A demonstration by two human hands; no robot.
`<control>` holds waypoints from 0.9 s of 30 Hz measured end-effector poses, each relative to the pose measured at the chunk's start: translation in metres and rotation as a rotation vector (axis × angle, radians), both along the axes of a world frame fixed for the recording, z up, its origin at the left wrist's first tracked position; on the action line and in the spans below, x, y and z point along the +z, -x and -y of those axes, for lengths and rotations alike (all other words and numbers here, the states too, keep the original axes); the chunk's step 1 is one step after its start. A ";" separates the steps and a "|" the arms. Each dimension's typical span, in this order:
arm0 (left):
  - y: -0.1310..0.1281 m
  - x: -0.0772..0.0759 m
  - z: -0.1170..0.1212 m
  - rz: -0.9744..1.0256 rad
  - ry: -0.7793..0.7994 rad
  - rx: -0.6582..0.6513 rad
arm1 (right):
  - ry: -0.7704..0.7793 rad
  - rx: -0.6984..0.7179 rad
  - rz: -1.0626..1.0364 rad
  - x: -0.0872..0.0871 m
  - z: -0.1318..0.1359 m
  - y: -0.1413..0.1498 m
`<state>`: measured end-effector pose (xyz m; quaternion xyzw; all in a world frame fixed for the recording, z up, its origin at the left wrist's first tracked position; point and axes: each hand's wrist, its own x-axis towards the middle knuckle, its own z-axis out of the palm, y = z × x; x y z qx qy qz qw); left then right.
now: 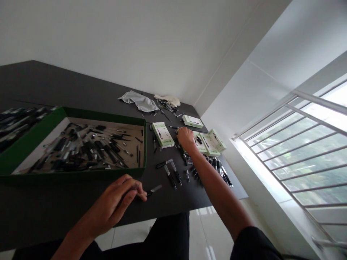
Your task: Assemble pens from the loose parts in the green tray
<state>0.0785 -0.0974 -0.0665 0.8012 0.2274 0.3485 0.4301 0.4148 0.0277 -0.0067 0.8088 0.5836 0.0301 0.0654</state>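
My left hand (119,198) rests near the table's front edge, fingers pinched on a small black and silver pen-like part (153,190). My right hand (185,139) is stretched far across the dark table (54,213), fingers curled down among small white-and-green boxes (162,134). What it grips, if anything, is hidden. Loose black and silver pens (172,172) lie between the two hands.
A green-walled cardboard tray (32,139) holds several black pens at the left. More boxes (214,141) and a pen pile (221,169) sit by the table's right edge. A grey cloth (139,101) lies at the back. A barred window (303,144) is to the right.
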 end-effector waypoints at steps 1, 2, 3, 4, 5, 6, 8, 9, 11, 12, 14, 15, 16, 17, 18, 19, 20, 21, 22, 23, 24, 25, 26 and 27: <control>0.000 0.000 0.000 0.011 0.009 0.000 | 0.011 -0.019 0.009 0.000 -0.006 0.003; 0.000 0.000 0.000 0.024 0.017 0.004 | 0.015 -0.040 0.014 0.000 -0.011 0.006; 0.000 0.000 0.000 0.036 0.021 0.011 | 0.017 -0.060 0.015 0.001 -0.015 0.009; 0.000 0.001 -0.001 0.045 0.022 0.020 | 0.022 -0.071 0.012 0.001 -0.019 0.011; -0.001 0.001 -0.001 0.052 0.020 0.027 | 0.025 -0.081 0.006 0.001 -0.021 0.013; -0.001 0.001 -0.001 0.058 0.017 0.033 | 0.028 -0.089 -0.003 0.001 -0.023 0.014; -0.001 0.000 -0.002 0.069 0.019 0.030 | 0.033 -0.106 -0.026 0.001 -0.026 0.015; -0.001 -0.001 -0.002 0.080 0.030 0.023 | 0.037 -0.115 -0.041 0.002 -0.027 0.015; -0.001 -0.002 -0.002 0.101 0.062 0.012 | 0.041 -0.126 -0.079 0.006 -0.026 0.012; -0.002 -0.003 -0.001 0.104 0.080 0.013 | 0.037 -0.127 -0.101 0.010 -0.025 0.011; -0.002 -0.002 0.000 0.115 0.103 0.036 | 0.003 -0.117 -0.153 0.020 -0.019 0.007; -0.002 0.000 0.001 0.121 0.115 0.052 | -0.029 -0.102 -0.182 0.027 -0.013 0.007; -0.003 0.002 0.001 0.131 0.129 0.069 | -0.071 -0.079 -0.214 0.034 -0.005 0.007; -0.003 0.004 0.002 0.143 0.146 0.085 | -0.115 -0.050 -0.247 0.040 0.006 0.010; -0.004 0.006 0.002 0.154 0.162 0.098 | -0.156 -0.016 -0.277 0.046 0.020 0.015; -0.005 0.009 0.002 0.159 0.176 0.111 | -0.207 0.031 -0.335 0.050 0.035 0.022; -0.005 0.011 0.002 0.157 0.185 0.123 | -0.251 0.080 -0.404 0.053 0.053 0.032; -0.006 0.013 0.001 0.152 0.190 0.136 | -0.300 0.140 -0.495 0.055 0.073 0.044; -0.006 0.014 0.001 0.142 0.192 0.144 | -0.422 0.245 -0.753 0.055 0.092 0.057; -0.007 0.015 0.000 0.127 0.195 0.148 | -0.493 0.340 -0.979 0.054 0.110 0.071; -0.007 0.015 0.000 0.112 0.197 0.148 | -0.510 0.405 -1.121 0.053 0.127 0.085; -0.007 0.015 -0.001 0.095 0.197 0.145 | -0.517 0.443 -1.187 0.051 0.140 0.098; -0.007 0.016 -0.001 0.082 0.194 0.140 | -0.508 0.464 -1.211 0.049 0.150 0.110; -0.007 0.016 -0.001 0.075 0.188 0.135 | -0.488 0.477 -1.212 0.047 0.157 0.120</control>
